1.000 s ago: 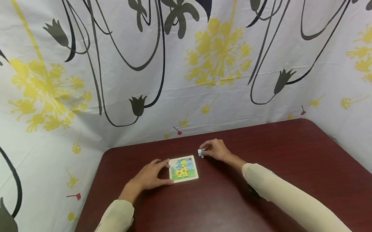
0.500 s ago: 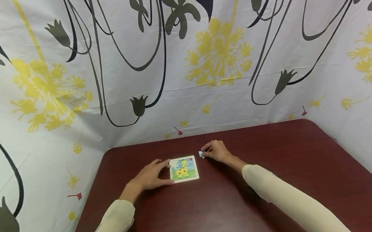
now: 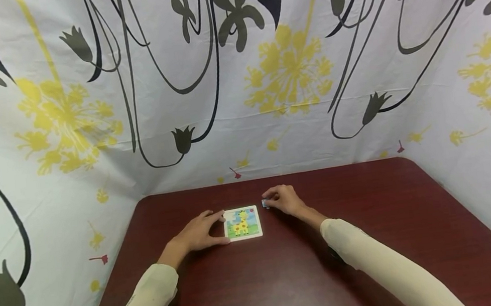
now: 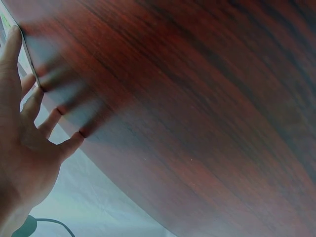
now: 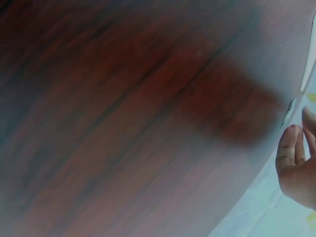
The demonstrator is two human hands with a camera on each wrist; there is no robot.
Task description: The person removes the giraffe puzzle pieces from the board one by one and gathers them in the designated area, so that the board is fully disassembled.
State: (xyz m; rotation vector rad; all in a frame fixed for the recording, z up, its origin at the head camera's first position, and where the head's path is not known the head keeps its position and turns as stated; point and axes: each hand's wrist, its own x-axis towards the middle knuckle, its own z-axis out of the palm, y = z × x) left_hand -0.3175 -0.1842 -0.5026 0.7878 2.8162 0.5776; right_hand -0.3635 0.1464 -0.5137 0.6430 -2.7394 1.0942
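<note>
Beyond the pale sleeves (image 3: 140,304) reaching over the dark red table (image 3: 260,282), the left hand (image 3: 196,232) lies with thumb and fingers spread, tips touching the left side of a white-rimmed giraffe board (image 3: 242,224) flat on the tabletop. Slightly farther off, the right hand (image 3: 286,200) pinches a small blue-and-white piece (image 3: 265,203) — just beyond the board's upper right corner — and behind hangs a flower-printed cloth (image 3: 244,140).
</note>
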